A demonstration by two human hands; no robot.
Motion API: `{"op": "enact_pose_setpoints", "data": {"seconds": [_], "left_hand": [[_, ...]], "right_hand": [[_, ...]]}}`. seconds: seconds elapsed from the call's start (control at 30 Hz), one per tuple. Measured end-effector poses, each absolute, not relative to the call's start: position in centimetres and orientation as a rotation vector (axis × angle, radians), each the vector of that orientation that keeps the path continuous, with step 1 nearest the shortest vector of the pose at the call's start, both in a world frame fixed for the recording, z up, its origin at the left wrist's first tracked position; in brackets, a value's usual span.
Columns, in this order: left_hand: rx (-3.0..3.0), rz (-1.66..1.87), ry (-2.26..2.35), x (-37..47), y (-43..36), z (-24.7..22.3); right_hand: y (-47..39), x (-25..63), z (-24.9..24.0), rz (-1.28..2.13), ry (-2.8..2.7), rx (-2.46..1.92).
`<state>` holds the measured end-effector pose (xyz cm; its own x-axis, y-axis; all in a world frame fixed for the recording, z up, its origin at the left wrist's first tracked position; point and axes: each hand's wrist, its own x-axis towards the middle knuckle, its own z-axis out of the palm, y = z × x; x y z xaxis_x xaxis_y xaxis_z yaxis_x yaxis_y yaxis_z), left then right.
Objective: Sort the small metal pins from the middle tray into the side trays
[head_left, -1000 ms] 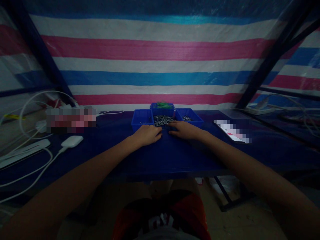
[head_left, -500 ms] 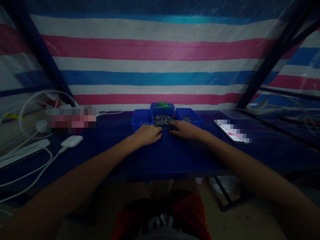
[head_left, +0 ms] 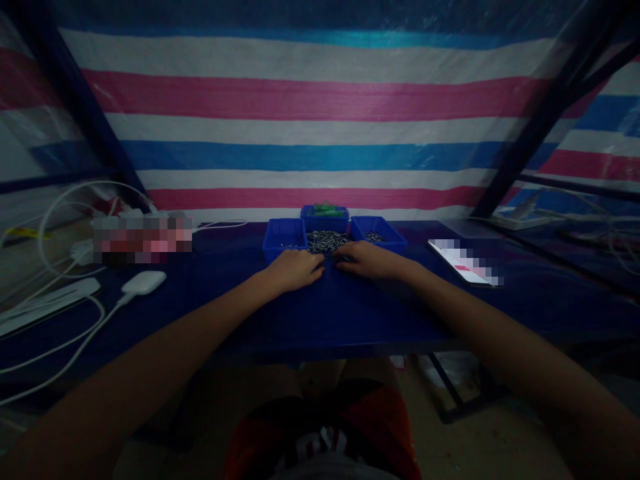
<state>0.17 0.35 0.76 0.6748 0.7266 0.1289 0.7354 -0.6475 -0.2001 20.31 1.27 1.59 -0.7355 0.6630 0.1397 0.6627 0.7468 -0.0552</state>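
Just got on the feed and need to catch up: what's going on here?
The left hand and right hand rest at the near edge of a pile of small metal pieces. Whether either holds one is unclear. Blue bins stand left, right and behind, the back one holding green items.

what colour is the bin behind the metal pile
Blue, seen best in the head view.

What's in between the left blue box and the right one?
A pile of little metal pieces lies between the left blue box and the right blue box, in the head view. Behind it is another box with green things.
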Motion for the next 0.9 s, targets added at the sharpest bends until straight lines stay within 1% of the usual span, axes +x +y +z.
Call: {"op": "enact_pose_setpoints", "data": {"seconds": [0.27,0.67,0.9], "left_hand": [[-2.653,-0.043,-1.191,0.2,0.55,0.61],[-2.672,-0.045,-1.197,0.22,0.44,0.72],[-2.657,-0.033,-1.191,0.22,0.39,0.79]], "right_hand": [[1.73,20.53,1.21,0.029,-2.799,-0.986],[1.4,20.38,1.43,0.003,-2.779,-1.055],[1.58,20.22,1.36,0.035,-2.79,-1.0]]}}
